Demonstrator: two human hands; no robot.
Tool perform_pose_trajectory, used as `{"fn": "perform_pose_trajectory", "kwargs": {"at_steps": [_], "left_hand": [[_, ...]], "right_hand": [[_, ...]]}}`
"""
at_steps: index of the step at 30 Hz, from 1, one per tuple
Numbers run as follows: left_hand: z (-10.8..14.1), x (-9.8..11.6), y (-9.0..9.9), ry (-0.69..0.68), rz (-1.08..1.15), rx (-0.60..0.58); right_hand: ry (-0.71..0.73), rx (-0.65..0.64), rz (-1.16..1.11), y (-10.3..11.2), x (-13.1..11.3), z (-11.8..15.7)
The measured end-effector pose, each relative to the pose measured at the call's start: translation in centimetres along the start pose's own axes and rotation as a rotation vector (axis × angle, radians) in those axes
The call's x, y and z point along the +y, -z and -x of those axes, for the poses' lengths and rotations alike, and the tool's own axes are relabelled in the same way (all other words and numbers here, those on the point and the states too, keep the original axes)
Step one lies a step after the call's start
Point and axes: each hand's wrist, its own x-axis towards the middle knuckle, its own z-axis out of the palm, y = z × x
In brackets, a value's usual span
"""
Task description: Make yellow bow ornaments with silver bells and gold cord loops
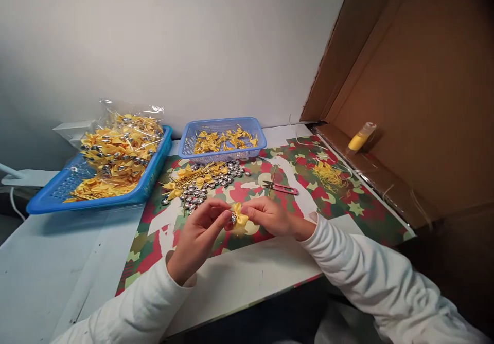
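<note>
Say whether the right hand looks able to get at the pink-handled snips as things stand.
Probably yes: the snips lie just beyond the right hand, with nothing over their handle, though it would likely have to release the yellow bow first.

Yellow bow (241, 218), shiny silver ball (233, 218), finger-held
</note>
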Motion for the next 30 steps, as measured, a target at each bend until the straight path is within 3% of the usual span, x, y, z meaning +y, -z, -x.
{"fn": "perform_pose_trajectory", "kwargs": {"at_steps": [7,10,15,18,23,26,30], "left_hand": [[0.1,-1.3,0.1,0.054,-0.004,-0.017],[0.6,-1.6,0.2,-0.014,-0.047,0.005],[0.8,-2.0,-0.1,-0.146,-0.134,-0.067],[0.7,-2.2,-0.1,-0.195,-0.166,-0.059],[0.8,-2.3,0.0,-0.186,-0.156,-0.053],[0.9,-2.3,0.0,-0.112,-0.099,-0.039],[0.6,-2.3,-0.1,0.267,0.117,-0.072]], "right_hand": [[-0.067,0.097,-0.216,-1.0,0.6,0.2],[-0.104,0.153,-0.285,-1.4,0.4,0.3],[-0.133,0.307,-0.369,-2.3,0.1,0.5],[-0.116,0.37,-0.333,-2.9,0.1,0.6],[-0.107,0.367,-0.272,-2.9,0.2,0.6],[-0.087,0.335,-0.269,-2.6,0.3,0.5],[-0.035,0.264,-0.188,-2.4,0.5,0.6]]}}
